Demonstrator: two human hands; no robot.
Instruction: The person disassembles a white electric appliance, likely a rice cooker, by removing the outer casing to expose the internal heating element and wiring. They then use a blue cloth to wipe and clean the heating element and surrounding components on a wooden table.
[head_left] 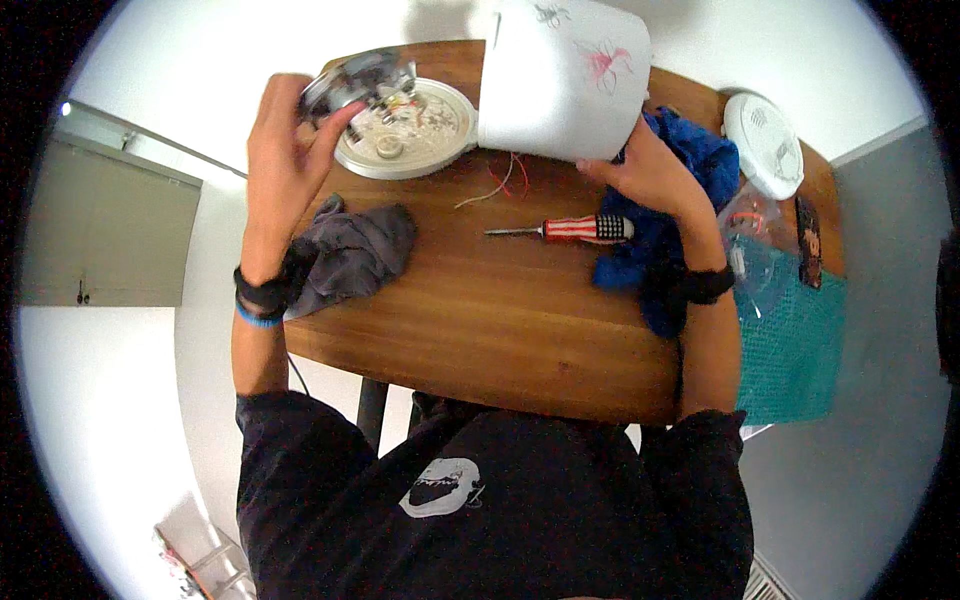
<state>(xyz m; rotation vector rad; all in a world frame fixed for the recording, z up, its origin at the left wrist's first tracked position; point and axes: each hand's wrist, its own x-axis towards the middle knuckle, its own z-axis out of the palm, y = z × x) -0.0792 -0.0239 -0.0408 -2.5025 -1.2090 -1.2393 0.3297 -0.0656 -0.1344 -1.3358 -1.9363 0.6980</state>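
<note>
My left hand is closed on a blurred metal part, tilted above a round cream base that has small components on it. My right hand grips the side of a white housing decorated with pink and grey flowers. Thin pale and red wires lie below the housing. A screwdriver with a striped handle rests between my hands, partly on a blue cloth. A grey cloth lies below my left hand.
On the wooden table, to the right, are a round white lid, a clear plastic bag, a dark elongated object and a teal mat. White walls surround the table; a grey cabinet is at left.
</note>
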